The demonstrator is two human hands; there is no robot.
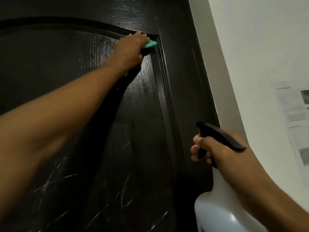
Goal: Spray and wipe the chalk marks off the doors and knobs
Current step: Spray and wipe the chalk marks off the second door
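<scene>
Left hand (132, 47) presses the cloth (150, 44) at the door's (58, 64) 1 o'clock corner to wipe; right hand (212, 148) grips the sprayer (222, 198), ready for chalk (50, 181) at 7 o'clock.

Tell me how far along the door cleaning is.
Done: the upper panel looks wet and free of marks. In hand: the left hand presses the cloth into the panel's top corner; the right hand holds the spray bottle. Left: chalk marks lower down. No knob in view.
</scene>
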